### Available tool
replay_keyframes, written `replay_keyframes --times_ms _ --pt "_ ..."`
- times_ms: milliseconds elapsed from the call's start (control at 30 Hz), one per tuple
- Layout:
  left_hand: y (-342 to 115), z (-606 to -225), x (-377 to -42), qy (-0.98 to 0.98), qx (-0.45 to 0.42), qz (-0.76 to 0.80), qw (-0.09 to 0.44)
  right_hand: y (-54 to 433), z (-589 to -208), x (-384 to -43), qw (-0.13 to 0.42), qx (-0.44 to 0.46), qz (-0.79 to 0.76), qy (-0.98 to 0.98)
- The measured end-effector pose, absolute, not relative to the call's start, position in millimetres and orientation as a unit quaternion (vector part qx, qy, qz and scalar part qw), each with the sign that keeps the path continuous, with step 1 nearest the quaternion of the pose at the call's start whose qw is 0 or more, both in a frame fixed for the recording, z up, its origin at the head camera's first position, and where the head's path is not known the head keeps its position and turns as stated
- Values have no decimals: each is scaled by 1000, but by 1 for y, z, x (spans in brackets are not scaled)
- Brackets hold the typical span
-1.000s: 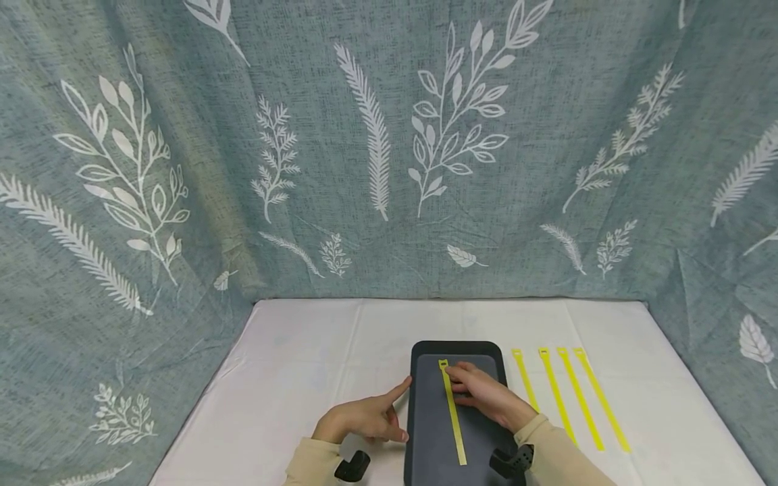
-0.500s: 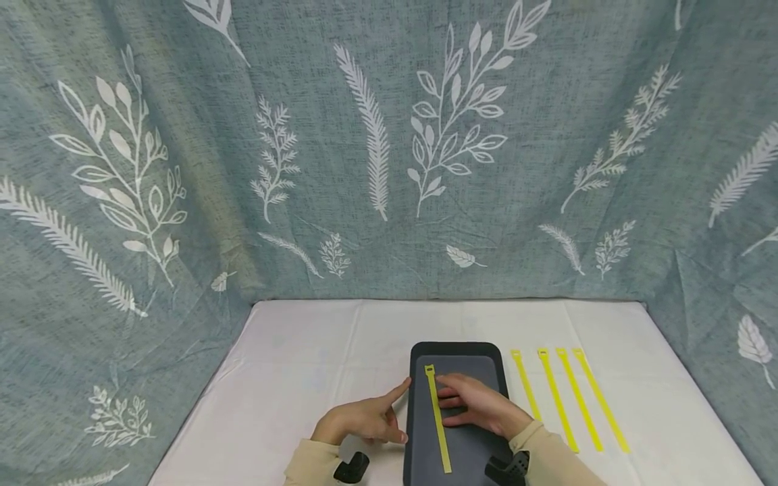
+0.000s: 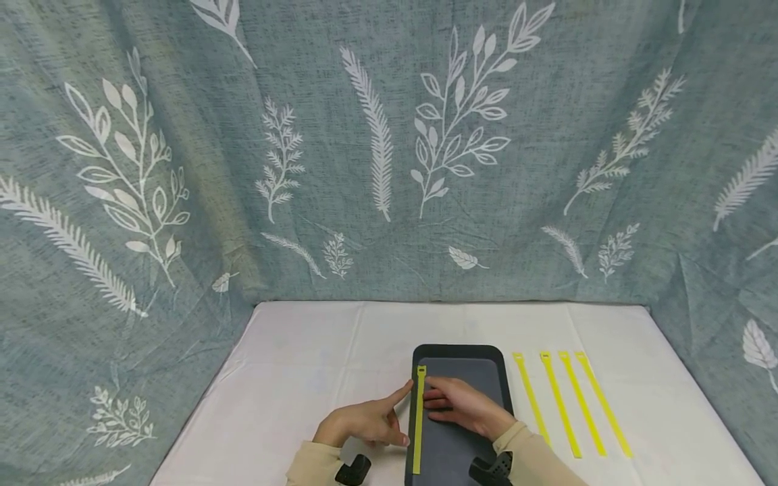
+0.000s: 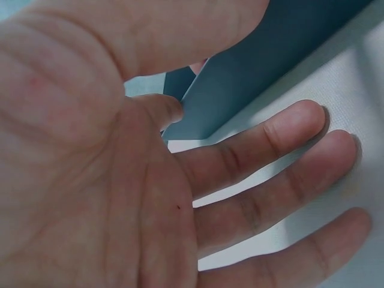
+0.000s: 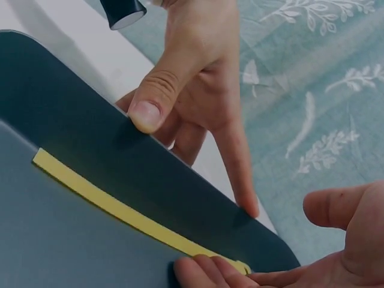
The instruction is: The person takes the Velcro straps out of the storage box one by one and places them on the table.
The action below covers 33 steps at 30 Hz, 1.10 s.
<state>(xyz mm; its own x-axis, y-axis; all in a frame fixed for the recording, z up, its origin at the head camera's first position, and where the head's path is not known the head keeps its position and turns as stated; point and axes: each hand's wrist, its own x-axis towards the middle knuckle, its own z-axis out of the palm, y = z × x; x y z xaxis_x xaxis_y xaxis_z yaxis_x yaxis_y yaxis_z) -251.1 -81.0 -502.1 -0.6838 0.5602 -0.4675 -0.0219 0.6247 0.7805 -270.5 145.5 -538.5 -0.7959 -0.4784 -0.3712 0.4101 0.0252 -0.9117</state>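
A yellow hook-and-loop cable tie (image 3: 419, 428) with a slotted head lies lengthwise along the left side wall inside a dark grey tray (image 3: 452, 449). My right hand (image 3: 467, 406) reaches into the tray, its fingertips touching the tie near the slotted end. The right wrist view shows the thumb held apart from those fingers. Outside the tray, my left hand (image 3: 365, 420) rests its thumb and index finger on the left rim. Its other fingers extend low beside the tray over the white cloth, as the left wrist view shows.
Several more yellow cable ties (image 3: 562, 405) lie side by side on the white tablecloth (image 3: 328, 351), right of the tray. A blue-green curtain (image 3: 389, 256) with white leaf prints surrounds the back and sides of the table.
The cable tie has slid left across the tray floor to the left wall, the right hand moving along with it. The left hand has stayed at the rim.
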Motion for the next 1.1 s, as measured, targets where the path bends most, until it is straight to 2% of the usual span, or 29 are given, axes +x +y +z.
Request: replay_keyframes --times_ms 667,833,1100 --pt "-82 -504 -252 829 171 391 362 132 -544 -282 303 -44 -688 657" --pt "-82 -504 -252 830 170 388 362 131 -549 -286 277 -65 -658 697" --pt "-80 -504 -254 837 174 375 357 123 -545 -287 228 -38 -620 749"
